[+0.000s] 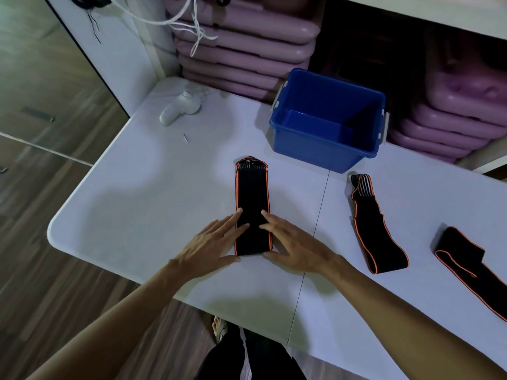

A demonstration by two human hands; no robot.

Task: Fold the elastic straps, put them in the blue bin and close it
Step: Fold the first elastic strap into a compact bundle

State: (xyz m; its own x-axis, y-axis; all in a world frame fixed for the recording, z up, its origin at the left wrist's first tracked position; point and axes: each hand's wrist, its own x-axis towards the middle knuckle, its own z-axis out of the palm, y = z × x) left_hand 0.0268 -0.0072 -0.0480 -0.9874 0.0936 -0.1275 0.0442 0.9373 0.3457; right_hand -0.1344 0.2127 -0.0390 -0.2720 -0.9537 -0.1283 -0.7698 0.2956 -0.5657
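1. Centre strap (pixel 251 204): black with orange edges, lying flat at frame centre on the table (pixel 137 204).
2. Left hand (pixel 211 242): fingers straight, spread, resting on the strap's near left edge; grips nothing.
3. Right hand (pixel 293 242): fingers straight, pressing its near right edge.
4. Bin (pixel 326 119): blue, lidless, just beyond the strap.
5. Second strap (pixel 375 229) and third strap (pixel 466 259): at right.
6. White device (pixel 179 108): upper left.
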